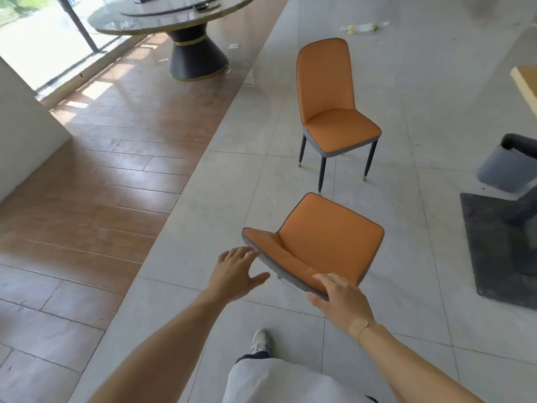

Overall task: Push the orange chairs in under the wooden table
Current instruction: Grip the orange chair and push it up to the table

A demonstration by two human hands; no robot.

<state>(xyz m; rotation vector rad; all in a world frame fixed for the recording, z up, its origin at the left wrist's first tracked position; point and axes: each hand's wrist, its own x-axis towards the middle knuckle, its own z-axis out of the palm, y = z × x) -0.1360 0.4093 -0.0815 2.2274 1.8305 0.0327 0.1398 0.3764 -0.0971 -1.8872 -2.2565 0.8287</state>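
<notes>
- The near orange chair (322, 242) is standing on the pale, glossy floor tiles (406, 82), seen from above; its smooth padded seat and curved back are edged in dark piping over a grey shell.
- The right hand (338, 301) is gripping the top rim of that chair's back, fingers (328, 279) curling over the orange face and the thumb lying under the grey edge.
- The left hand (235, 274) is hovering just beside the rim's left end, fingers spread and straight; whether the tips are touching cannot be told.
- The far orange chair (334, 103) is standing upright beyond, well apart, on slim dark tapered legs with metal tips.
- A wooden desk (526, 85) is showing only its pale corner at the right edge, apart from both chairs.
- A round stone-topped table (162, 21) on a dark hourglass pedestal is sitting over reddish plank flooring.
</notes>
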